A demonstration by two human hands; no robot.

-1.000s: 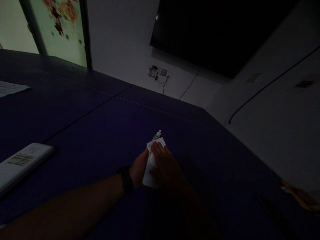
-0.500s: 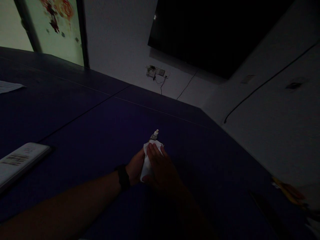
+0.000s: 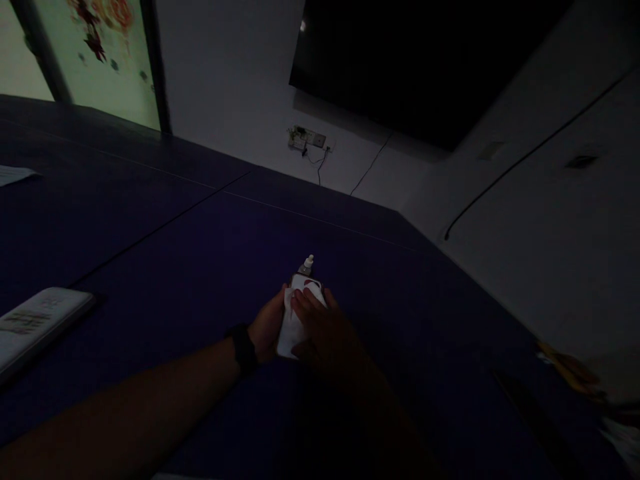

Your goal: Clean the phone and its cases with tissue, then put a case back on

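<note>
A phone [image 3: 299, 281] with a pale face and rounded corners lies tilted in my left hand [image 3: 268, 328], whose fingers wrap its left edge. Spread over much of that face is a white tissue [image 3: 291, 319]. My right hand [image 3: 326, 333] presses the tissue down with its fingers laid along it, and it hides the phone's right side. At the phone's uncovered top end a dark reddish mark shows. Just beyond stands a small bottle [image 3: 306, 267] with a white nozzle, partly hidden behind the phone. The dim light blurs finer detail.
The dark blue table [image 3: 200, 247] reaches to the wall. A white box [image 3: 40, 320] with markings lies at left, papers [image 3: 15, 175] farther back. A dark flat object [image 3: 525, 407] and a yellow item [image 3: 570, 370] are at right. Wall sockets [image 3: 310, 138] sit below a screen [image 3: 400, 67].
My right hand and the tissue have slid slightly down the phone, so more of its top end shows. The view has shifted slightly.
</note>
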